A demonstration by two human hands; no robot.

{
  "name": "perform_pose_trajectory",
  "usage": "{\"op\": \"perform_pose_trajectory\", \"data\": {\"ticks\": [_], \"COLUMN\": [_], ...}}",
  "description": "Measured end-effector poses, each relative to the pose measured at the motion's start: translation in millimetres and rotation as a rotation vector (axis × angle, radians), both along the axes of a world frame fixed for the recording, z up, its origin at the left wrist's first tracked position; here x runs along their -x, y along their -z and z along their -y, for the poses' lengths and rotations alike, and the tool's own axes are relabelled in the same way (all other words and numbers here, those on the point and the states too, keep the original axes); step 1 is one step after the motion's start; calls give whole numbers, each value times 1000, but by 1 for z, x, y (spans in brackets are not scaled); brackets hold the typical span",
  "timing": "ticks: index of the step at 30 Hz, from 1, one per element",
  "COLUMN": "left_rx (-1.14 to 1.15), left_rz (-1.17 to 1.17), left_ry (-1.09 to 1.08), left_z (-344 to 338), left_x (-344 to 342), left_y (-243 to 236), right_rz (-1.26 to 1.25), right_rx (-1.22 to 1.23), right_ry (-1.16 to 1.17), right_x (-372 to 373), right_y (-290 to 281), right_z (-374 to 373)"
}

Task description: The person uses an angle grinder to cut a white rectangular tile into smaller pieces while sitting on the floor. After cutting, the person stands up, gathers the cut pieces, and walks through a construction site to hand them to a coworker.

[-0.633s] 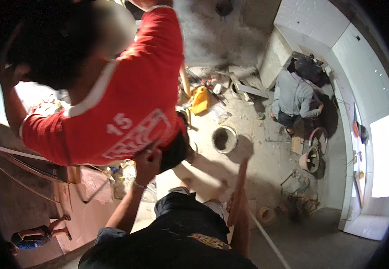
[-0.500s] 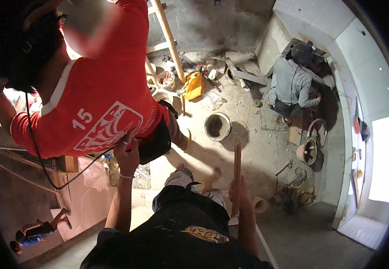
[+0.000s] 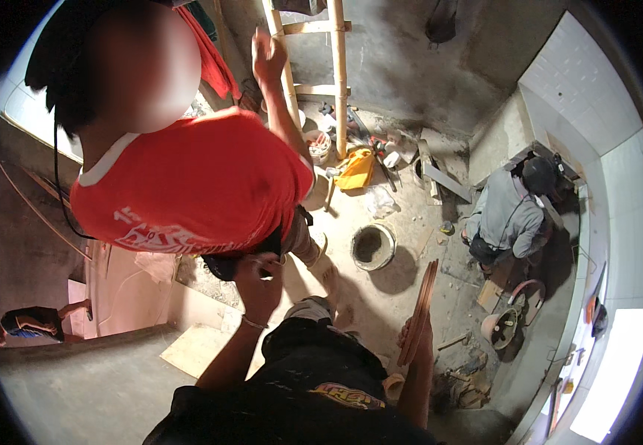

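My right hand [image 3: 423,343] is closed round a few thin, long reddish-brown strips [image 3: 421,300]. They stand up together from my fingers, to the right of my body. My left hand [image 3: 259,288] has curled fingers, with a bracelet at the wrist. It is at the lower back of a person in a red shirt [image 3: 188,185], close to a black waist pouch [image 3: 221,267]. Whether anything is pinched in those fingers, or whether they touch the pouch, I cannot make out.
A round bucket [image 3: 373,247] of grey material stands ahead of me. Beyond are a yellow bag [image 3: 355,170] and a bamboo ladder [image 3: 338,81]. A person in grey [image 3: 505,211] crouches at the right wall near a bowl [image 3: 499,328]. Another person [image 3: 36,323] is far left.
My left hand has moved from the cable at the red shirt's back down to the waist. The person in red has turned and raised an arm. My view has shifted left; the strips remain held.
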State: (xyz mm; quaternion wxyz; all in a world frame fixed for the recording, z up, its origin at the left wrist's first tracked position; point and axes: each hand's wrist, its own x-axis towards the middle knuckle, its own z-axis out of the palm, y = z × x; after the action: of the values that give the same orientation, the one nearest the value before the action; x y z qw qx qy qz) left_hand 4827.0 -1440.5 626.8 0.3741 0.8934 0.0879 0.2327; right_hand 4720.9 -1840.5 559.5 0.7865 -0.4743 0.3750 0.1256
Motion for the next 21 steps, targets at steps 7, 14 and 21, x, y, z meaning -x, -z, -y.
{"op": "perform_pose_trajectory", "data": {"ticks": [7, 14, 21], "left_rx": [314, 506, 735], "left_rz": [-477, -581, -520], "left_ry": [524, 607, 173], "left_z": [-10, -48, -38], "left_x": [-60, -88, -106], "left_y": [-16, -6, -15], "right_rz": [-78, -36, 90], "right_rx": [216, 278, 330], "right_ry": [-184, -398, -572], "right_x": [-97, -189, -273], "right_y": [-25, -5, 22], "right_z": [-35, -57, -95]}}
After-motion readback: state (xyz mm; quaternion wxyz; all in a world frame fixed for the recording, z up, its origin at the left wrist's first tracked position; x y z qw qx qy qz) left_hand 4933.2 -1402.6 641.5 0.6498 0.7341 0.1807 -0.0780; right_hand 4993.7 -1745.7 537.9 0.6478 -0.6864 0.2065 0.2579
